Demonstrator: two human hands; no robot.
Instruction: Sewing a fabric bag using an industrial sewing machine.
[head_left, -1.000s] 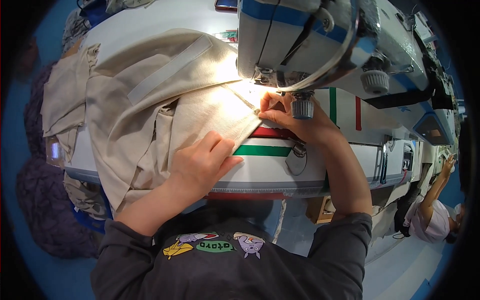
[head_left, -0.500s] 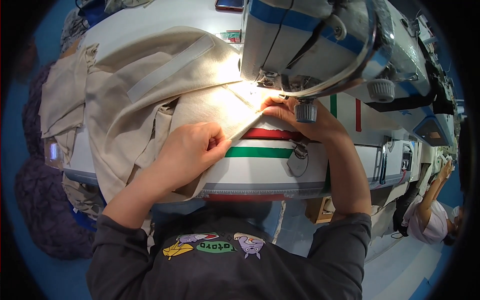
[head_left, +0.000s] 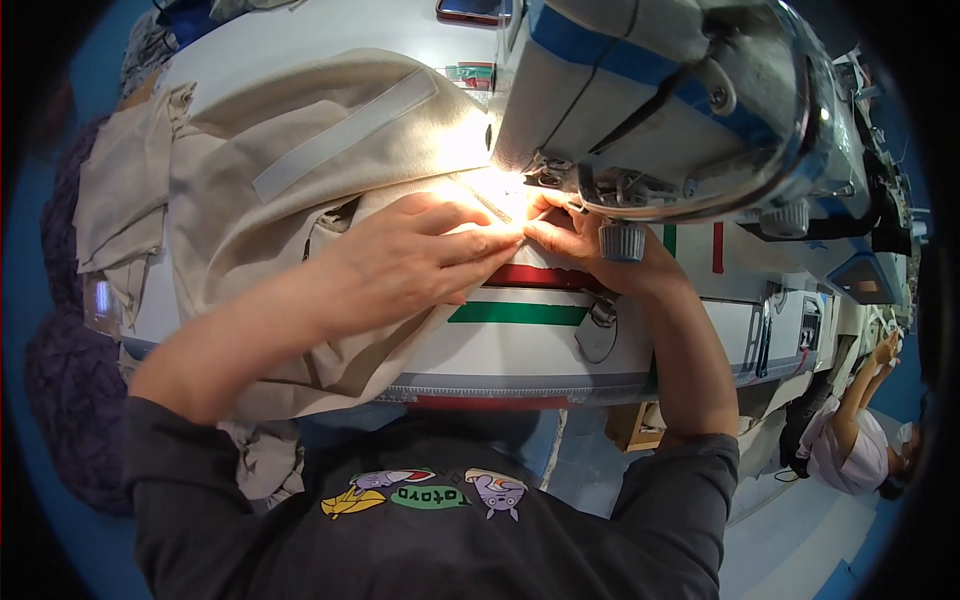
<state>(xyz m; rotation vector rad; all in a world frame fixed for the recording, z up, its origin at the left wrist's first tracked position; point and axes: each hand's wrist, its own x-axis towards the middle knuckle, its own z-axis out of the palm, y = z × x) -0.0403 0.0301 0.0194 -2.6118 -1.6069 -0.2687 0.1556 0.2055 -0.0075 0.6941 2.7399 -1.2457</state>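
A large beige cloth piece (head_left: 230, 240) with a pale strip (head_left: 345, 135) on it is spread over the white machine table, its right edge under the lit needle area of a sewing machine (head_left: 610, 120). My left hand (head_left: 420, 250) lies flat on the cloth, fingers stretched out toward the needle area. Its fingertips come close to the fingers of my right hand (head_left: 590, 240). Thumb and fingers of the right hand pinch the cloth's edge beside the needle area, partly hidden below the machine head. Glare washes out the stitching spot.
Folded beige cloth (head_left: 125, 195) hangs at the table's left edge. A phone (head_left: 472, 10) lies at the back. Red tape (head_left: 540, 277) and green tape (head_left: 515, 313) mark the table (head_left: 520, 350), with a measuring tape along its front. Another person (head_left: 855, 440) sits at far right.
My left hand has left its pinch on the cloth's near edge, moved up and right, and flattened beside the right hand. The right hand keeps its hold. The whole view has shifted slightly.
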